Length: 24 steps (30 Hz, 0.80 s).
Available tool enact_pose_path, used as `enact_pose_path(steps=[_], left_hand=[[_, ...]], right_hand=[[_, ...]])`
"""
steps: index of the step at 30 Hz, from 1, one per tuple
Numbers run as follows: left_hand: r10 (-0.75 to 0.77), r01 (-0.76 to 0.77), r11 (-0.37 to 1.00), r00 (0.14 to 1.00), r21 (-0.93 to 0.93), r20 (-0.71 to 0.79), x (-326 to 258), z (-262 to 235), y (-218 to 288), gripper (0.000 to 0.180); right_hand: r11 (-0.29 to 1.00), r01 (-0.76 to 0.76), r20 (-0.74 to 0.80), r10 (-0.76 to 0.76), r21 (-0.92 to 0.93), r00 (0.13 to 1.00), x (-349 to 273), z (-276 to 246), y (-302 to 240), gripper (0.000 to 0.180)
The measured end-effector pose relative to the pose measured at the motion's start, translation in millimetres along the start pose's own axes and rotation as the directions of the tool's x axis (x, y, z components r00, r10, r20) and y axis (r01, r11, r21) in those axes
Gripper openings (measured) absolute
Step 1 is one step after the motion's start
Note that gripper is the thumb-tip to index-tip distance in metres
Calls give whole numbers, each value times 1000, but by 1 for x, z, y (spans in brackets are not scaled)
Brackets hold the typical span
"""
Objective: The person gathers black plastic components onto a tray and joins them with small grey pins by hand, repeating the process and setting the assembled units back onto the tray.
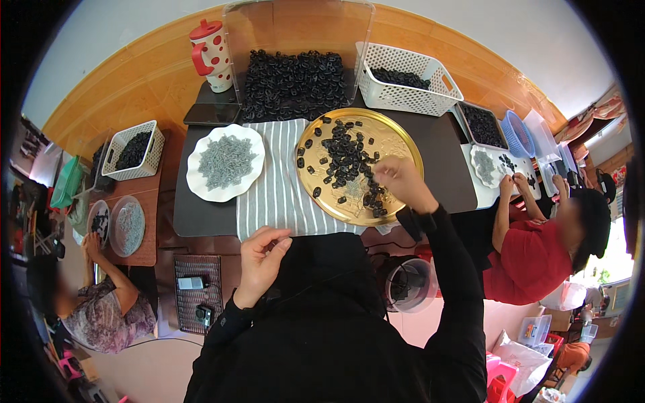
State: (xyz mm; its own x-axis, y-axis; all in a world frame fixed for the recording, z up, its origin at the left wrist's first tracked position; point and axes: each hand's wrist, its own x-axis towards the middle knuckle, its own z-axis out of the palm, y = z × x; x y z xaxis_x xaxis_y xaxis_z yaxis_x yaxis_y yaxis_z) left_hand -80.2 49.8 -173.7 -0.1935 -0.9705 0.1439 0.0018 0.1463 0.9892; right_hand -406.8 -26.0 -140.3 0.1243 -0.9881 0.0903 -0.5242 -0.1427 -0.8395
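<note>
A round gold tray (pixel 403 134) holds a loose heap of small black plastic rings (pixel 341 158), with a few small grey pieces (pixel 353 190) among them. Over the tray's right side is my right hand (pixel 403 180), its fingers drawn together in a pinch; whatever they may hold is too small to name. My left hand (pixel 261 260) is in front of the table edge, just below the striped cloth (pixel 275 201). Its fingers are bent with the thumb close to the index finger, and I cannot make out anything between them. Left of the tray, a scalloped white plate (pixel 195 164) carries a pile of small grey pieces (pixel 228 161).
Behind the tray stands a clear bin (pixel 295 27) full of black parts, beside a white perforated basket (pixel 410 101). A red-lidded tumbler (pixel 213 57) and dark phone (pixel 211 114) are at the back left. Co-workers sit left (pixel 114 316) and right (pixel 531 262) at neighbouring tables.
</note>
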Motion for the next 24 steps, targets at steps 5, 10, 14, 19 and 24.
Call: enact_pose_path(steps=[5,10,14,19,24], left_hand=[[6,-6,1000,998,-1,65,7,14,13,13],[660,-441,750,548,-493,514,-1,-27,103,16],[927,-10,351,-137,-936,349,16,-8,156,31],[817,-26,508,-301,-861,492,21,1,172,21],[879,113,471,28,-875,477,-7,-3,159,31]], right_hand=[[915,202,68,-191,-350,979,-40,15,-16,11],[968,114,-85,-136,-222,987,-53,16,-18,9],[967,43,-197,-94,-251,976,-56,13,0,9],[936,60,-171,-126,-346,977,-52,17,-4,8],[946,89,-169,-148,-312,974,-50,22,-4,7]])
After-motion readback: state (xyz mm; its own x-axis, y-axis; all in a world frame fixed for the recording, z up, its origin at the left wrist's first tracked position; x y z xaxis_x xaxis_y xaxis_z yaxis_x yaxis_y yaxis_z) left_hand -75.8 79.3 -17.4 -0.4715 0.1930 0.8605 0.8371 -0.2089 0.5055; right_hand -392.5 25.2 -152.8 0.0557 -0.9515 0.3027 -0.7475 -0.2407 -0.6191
